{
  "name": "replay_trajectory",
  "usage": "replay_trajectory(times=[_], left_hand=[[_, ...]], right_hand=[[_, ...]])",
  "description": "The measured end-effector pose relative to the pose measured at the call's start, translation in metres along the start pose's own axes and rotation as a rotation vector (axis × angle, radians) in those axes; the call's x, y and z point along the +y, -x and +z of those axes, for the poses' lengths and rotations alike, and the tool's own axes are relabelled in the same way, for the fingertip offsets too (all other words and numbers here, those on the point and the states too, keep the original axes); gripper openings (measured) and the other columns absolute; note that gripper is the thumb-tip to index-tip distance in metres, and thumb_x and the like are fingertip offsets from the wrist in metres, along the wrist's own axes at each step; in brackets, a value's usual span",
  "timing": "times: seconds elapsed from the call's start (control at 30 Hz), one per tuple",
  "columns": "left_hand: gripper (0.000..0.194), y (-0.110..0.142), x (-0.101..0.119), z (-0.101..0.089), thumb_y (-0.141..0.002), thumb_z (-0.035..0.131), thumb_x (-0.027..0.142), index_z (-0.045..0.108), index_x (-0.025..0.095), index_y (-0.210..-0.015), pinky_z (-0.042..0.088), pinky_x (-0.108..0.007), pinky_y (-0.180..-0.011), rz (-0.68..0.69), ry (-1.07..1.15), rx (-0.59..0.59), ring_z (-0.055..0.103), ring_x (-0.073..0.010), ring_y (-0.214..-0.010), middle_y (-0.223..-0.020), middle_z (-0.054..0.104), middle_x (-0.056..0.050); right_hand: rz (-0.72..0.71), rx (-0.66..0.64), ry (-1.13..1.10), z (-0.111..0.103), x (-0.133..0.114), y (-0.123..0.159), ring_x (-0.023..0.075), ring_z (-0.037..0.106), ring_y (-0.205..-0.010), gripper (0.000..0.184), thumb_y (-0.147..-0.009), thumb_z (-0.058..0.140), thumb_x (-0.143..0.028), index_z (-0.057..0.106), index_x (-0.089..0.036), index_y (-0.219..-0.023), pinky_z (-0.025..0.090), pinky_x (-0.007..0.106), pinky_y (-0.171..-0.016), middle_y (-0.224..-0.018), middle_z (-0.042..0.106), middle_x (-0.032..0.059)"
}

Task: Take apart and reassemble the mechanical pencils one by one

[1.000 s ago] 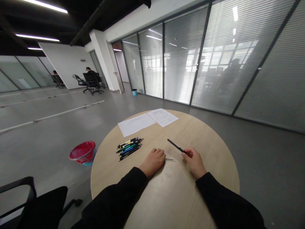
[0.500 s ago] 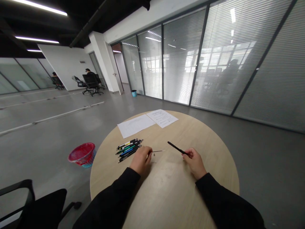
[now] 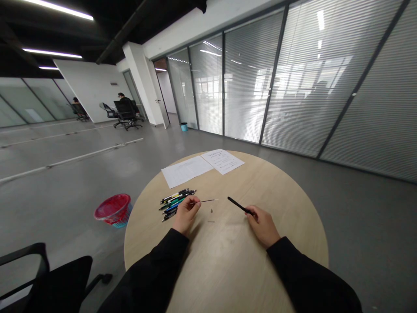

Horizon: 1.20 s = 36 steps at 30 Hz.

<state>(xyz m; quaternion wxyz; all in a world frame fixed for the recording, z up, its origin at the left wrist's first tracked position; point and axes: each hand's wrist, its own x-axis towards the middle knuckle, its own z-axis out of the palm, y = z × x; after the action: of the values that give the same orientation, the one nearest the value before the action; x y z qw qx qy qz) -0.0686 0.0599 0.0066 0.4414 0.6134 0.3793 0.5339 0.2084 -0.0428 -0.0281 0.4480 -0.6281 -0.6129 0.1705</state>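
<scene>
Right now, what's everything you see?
Table: 1, pale wood, centre
Papers: 2, white, table's back
Pens: several, mixed colours, table's left
Pen barrel: 1, black, right hand
Thin rod: 1, dark, left hand
Tiny bits: at least 1, greyish, between hands
Basket: 1, blue, red-lined, left
Bin: 1, blue, back
Chairs: several, black, left
People: 2, colours unclear, far left
Door: 1, white, back
Blinds: several, grey, right
Lights: several, white, overhead
Hands: 2, black-sleeved, over table

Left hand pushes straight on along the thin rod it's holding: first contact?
Probably the far end of the black barrel held by the right hand, though depth is unclear.
</scene>
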Motion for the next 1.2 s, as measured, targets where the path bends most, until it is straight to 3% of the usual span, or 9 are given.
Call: replay_trajectory(times=[0.4, 0.63, 1.2], left_hand=[[0.032, 0.0038, 0.0032, 0.0087, -0.063, 0.084, 0.032, 0.064, 0.017, -0.082, 0.042, -0.024, -0.065, -0.143, 0.297, 0.049, 0.051, -0.0105, -0.067, -0.075, 0.057, 0.001], [0.028, 0.0041, -0.0005, 0.0088, -0.065, 0.083, 0.032, 0.065, 0.016, -0.081, 0.04, -0.023, -0.065, -0.089, 0.202, 0.052, 0.051, -0.0108, -0.068, -0.076, 0.059, 0.001], [0.022, 0.0059, -0.001, 0.0059, -0.074, 0.077, 0.034, 0.066, 0.017, -0.08, 0.043, -0.026, -0.07, -0.032, 0.044, -0.061, 0.056, -0.0143, -0.072, -0.078, 0.062, -0.001]], right_hand=[[-0.116, -0.108, 0.159, -0.0011, -0.0085, 0.0069, 0.0211, 0.064, -0.08, 0.02, -0.092, 0.047, -0.024, 0.066, -0.02, -0.096, 0.046, 0.032, -0.075, -0.087, 0.071, 0.0054], [-0.119, -0.119, 0.161, 0.0, -0.0054, 0.0071, 0.021, 0.063, -0.081, 0.019, -0.092, 0.047, -0.022, 0.066, -0.02, -0.097, 0.045, 0.032, -0.076, -0.087, 0.07, 0.0052], [-0.15, -0.104, 0.165, 0.0006, -0.0044, 0.0074, 0.0222, 0.063, -0.085, 0.02, -0.092, 0.047, -0.022, 0.066, -0.021, -0.096, 0.047, 0.034, -0.081, -0.09, 0.07, 0.0066]])
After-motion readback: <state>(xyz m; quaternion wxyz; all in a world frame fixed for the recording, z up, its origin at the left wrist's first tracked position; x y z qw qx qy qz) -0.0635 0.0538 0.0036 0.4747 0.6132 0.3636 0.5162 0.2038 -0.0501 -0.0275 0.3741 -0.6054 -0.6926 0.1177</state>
